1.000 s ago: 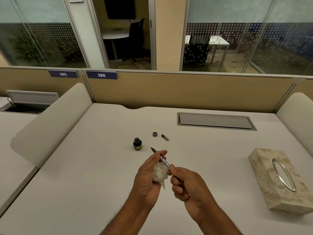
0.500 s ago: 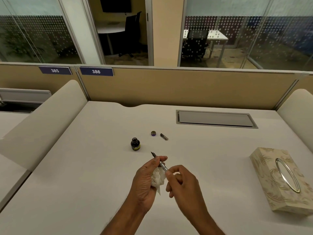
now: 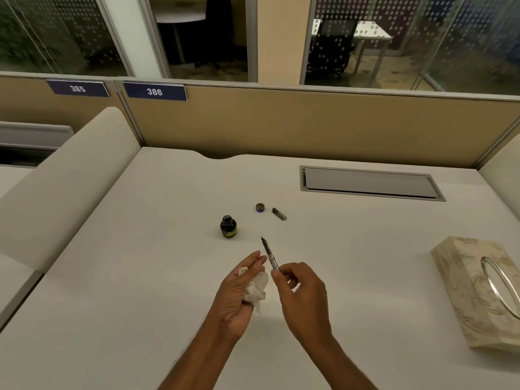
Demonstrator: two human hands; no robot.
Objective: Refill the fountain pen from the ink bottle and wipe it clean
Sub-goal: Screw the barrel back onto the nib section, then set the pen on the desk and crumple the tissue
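My right hand (image 3: 301,294) pinches the fountain pen (image 3: 269,254) by its lower barrel, nib pointing up and away. Just left of it, my left hand (image 3: 236,291) holds a crumpled white tissue (image 3: 257,289) in its palm, fingers loosely spread; the tissue sits beside the pen, apart from the nib. The small dark ink bottle (image 3: 228,227) stands uncapped on the white desk (image 3: 140,277) beyond my hands. Its cap (image 3: 260,207) lies further back, and a short dark pen part (image 3: 279,214) lies to the right of the cap.
A patterned tissue box (image 3: 478,291) with an oval metal-rimmed opening sits at the right edge of the desk. A grey cable hatch (image 3: 368,183) is set into the desk at the back right. A beige partition (image 3: 309,125) closes the far side.
The pen has come out of the tissue: my left fingers have opened off the barrel and my right hand holds the pen free. The camera has tilted down a little.
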